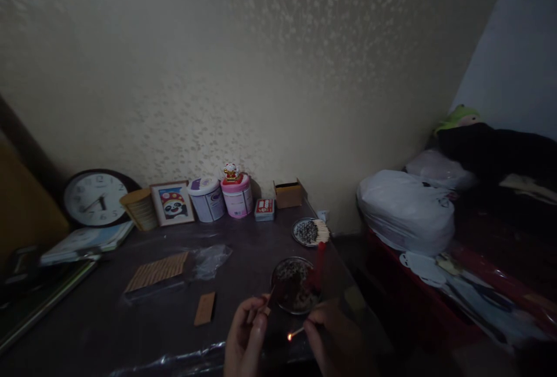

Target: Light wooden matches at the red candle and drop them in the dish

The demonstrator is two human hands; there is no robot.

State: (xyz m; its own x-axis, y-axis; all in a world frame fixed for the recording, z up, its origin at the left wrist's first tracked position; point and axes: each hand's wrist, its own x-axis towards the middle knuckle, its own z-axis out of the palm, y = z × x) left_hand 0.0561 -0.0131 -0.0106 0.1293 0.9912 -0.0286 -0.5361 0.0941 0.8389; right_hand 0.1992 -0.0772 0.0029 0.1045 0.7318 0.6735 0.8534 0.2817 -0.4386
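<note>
Two hands are working low at the front edge of a dark table (108,319), seen from the head camera alone. The right hand (335,339) is pinching a match (296,332) whose tip is glowing with a small flame, just beside the left hand (246,336), which is closing its fingers narrowly on something small and dark (too dim to tell, perhaps a matchbox). Just beyond the hands a round dish (293,284) is sitting with dark bits in it and a red candle (319,264) is standing at its right edge; I cannot see a flame on the candle, so the match looks lit and the candle unlit. Farther back a second small plate (307,232) is holding pale sticks, and a clock (96,197), a panda picture (173,203) and two tubs (221,197) are leaning or standing along the wall.
</note>
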